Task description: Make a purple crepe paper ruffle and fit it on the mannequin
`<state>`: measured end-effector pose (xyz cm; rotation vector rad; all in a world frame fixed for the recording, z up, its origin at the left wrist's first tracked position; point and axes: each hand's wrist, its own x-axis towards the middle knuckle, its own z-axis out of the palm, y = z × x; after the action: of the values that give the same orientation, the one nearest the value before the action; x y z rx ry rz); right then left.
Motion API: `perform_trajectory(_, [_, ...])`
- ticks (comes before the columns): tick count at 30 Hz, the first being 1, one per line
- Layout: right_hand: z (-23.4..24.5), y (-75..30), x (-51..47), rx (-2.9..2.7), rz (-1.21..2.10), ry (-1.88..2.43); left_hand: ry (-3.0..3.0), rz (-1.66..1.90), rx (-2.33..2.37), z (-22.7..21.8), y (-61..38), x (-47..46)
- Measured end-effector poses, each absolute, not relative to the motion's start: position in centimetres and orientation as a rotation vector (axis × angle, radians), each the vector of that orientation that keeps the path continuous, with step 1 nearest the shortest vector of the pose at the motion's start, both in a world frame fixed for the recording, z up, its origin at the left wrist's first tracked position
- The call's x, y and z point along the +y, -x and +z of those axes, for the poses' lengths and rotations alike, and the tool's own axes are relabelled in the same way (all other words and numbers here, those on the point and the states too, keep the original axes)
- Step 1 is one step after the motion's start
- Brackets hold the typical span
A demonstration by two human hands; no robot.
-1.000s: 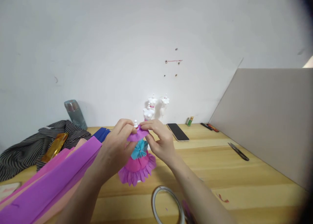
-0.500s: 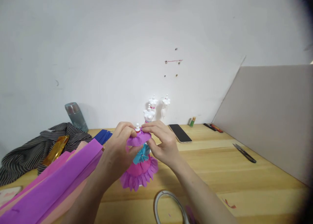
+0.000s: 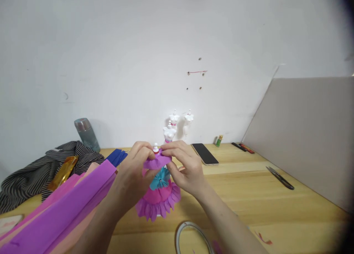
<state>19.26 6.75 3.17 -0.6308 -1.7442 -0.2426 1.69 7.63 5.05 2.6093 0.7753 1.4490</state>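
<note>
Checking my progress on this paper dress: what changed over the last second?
The left hand and right hand still pinch the purple strip at the shoulders of the dress form; the strip now droops slightly more around them. Unmoved: skirt, tape ring, phone, scissors.

The small white plastic mannequin [image 3: 156, 146] is wearing a purple crepe-paper strip [image 3: 157, 162], a teal paper bow [image 3: 160, 179] and a pink paper skirt [image 3: 157, 195] with purple ruffles. Left of it, a black-and-white striped cloth [image 3: 30, 176] is lying.
</note>
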Motion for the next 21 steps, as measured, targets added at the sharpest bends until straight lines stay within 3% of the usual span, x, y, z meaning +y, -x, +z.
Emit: perform_trajectory(21, [3.40,-19.29,7.32,-1.723,-0.365,0.659,-2.652,1.482,0.714,5.32,-2.09,7.34])
